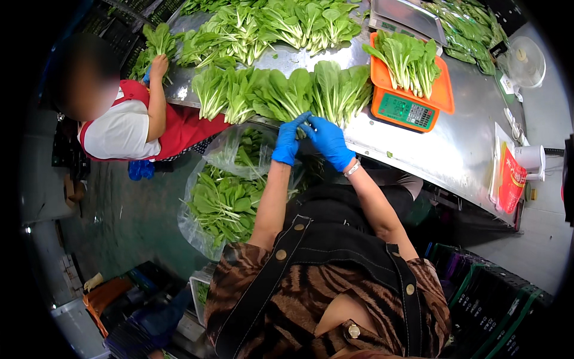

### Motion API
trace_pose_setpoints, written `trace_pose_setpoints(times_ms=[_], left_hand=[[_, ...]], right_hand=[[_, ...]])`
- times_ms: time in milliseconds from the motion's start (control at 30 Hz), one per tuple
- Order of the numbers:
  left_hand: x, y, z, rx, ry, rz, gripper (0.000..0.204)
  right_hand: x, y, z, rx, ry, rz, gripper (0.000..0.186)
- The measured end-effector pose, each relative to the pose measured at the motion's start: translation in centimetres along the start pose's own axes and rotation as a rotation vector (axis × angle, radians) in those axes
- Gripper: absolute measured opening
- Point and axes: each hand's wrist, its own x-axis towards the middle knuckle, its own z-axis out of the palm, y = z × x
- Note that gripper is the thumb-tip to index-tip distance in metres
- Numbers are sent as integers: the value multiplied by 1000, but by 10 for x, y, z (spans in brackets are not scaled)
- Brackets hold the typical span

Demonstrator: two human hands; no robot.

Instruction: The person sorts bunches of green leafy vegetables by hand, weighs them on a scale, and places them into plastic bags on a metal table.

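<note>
My left hand (pixel 288 137) and my right hand (pixel 327 140), both in blue gloves, meet at the stem ends of leafy greens (pixel 287 93) along the steel table's near edge. Their fingers are bent and close together, touching each other; what is between them is too small to make out. Bunches with pale stems (pixel 335 93) lie just beyond my hands. Below and left of my hands, a clear plastic bag (pixel 221 209) holds more loose greens.
An orange scale (pixel 403 110) with greens stands right on the steel table (pixel 442 161), near red packets (pixel 508 179) and a white container (pixel 529 161). More greens (pixel 269 30) lie behind. At left, a co-worker (pixel 125 119) holds greens. Black crates (pixel 484 287) stand lower right.
</note>
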Motion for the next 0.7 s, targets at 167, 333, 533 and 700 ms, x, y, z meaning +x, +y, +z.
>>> trace_pose_setpoints(times_ms=[167, 333, 533, 700], left_hand=[[-2, -1, 12, -444, -20, 70, 27], [4, -6, 1, -338, -44, 53, 26], [10, -13, -2, -299, 26, 80, 24], [14, -15, -14, -231, 31, 78, 29]], right_hand=[[9, 36, -12, -150, 176, 277, 30], [12, 51, 12, -387, 131, 151, 27], [18, 46, 32, -324, 152, 146, 27], [28, 57, 37, 48, 127, 444, 32]])
